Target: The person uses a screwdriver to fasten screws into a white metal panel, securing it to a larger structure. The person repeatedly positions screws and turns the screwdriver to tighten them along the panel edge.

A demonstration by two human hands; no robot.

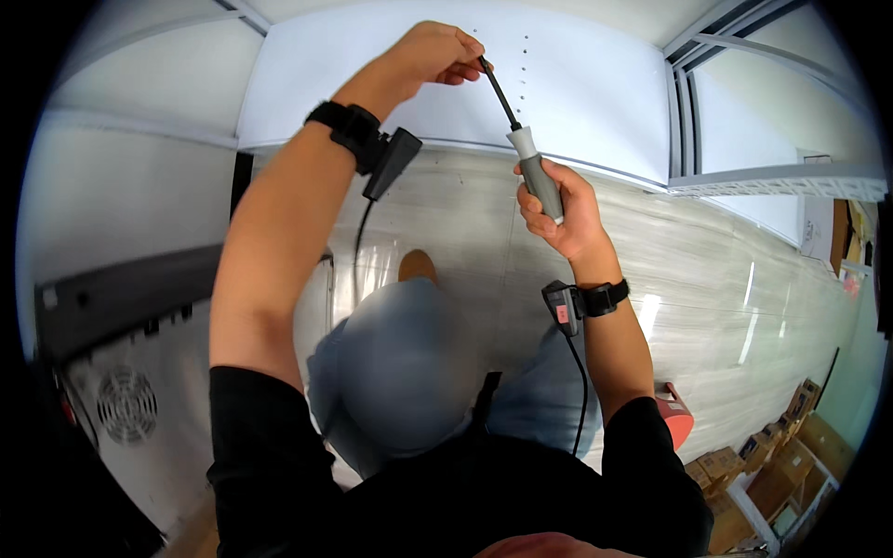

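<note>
My right hand (566, 206) is closed around the grey handle of a screwdriver (541, 184), whose dark shaft slants up and away to the left. At the shaft's tip, the fingers of my left hand (439, 56) are pinched together. Whether a small piece sits between those fingertips is hidden. Both hands are above the front part of a white panel (595, 93). Small dark dots (524, 68) run in a line on the panel, just beyond the screwdriver shaft; I cannot tell if they are screws or holes.
Metal frame posts (684, 121) rise at the panel's right, with a perforated rail (781, 181) there. A grey cabinet with a round vent (128, 405) stands at left. Cardboard boxes (781, 470) and a red object (676, 417) are at lower right. Cables hang from both wrist straps.
</note>
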